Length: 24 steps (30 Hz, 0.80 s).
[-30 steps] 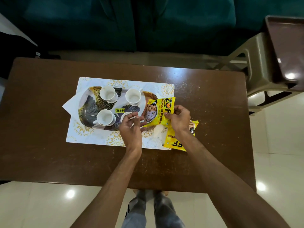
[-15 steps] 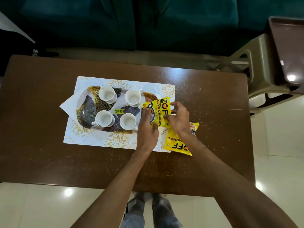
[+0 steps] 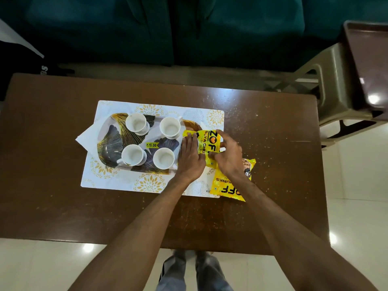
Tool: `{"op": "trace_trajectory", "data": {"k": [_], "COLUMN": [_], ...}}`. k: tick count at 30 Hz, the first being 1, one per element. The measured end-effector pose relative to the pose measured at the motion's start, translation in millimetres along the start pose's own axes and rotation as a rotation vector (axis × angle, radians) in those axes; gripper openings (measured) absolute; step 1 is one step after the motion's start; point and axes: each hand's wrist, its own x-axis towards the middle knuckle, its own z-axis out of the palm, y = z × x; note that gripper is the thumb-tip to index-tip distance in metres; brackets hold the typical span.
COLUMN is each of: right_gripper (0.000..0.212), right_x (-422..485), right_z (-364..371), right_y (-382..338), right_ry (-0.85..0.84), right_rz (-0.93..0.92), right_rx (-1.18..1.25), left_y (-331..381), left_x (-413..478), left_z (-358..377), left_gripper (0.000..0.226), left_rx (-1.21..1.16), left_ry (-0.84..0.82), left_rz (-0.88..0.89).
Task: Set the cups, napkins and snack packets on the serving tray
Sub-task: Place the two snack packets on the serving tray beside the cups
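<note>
An oval serving tray (image 3: pixel 109 141) with a dark leaf pattern sits on a white placemat (image 3: pixel 117 179). Several white cups (image 3: pixel 136 122) stand upright on it. A white napkin (image 3: pixel 86 137) pokes out from under the tray's left end. A yellow snack packet (image 3: pixel 207 141) lies over the tray's right end. My left hand (image 3: pixel 190 156) lies flat on its left side and my right hand (image 3: pixel 228 154) grips its right side. A second yellow snack packet (image 3: pixel 228 185) lies on the table, partly under my right wrist.
The brown table (image 3: pixel 52 196) ends close to my body at the front edge. A plastic chair (image 3: pixel 336 85) stands at the back right, beyond the table corner. A dark teal sofa (image 3: pixel 189 28) runs along the far side.
My left hand has moved right from beside the near cup onto the packet. Both hands have brought the packet down over the tray's right end.
</note>
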Motion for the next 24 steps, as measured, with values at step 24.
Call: {"op": "trace_trajectory", "data": {"k": [24], "right_gripper": [0.065], "right_x": [-14], "right_z": [-16], "right_y": [7], "right_ry": [0.026], "right_rz": [0.044], "right_rx": [0.087], "left_y": [0], "left_x": [-52], "left_z": [15], "left_gripper": [0.068], "left_rx": [-0.105], "left_ry": [0.331], "left_rz": [0.161]}}
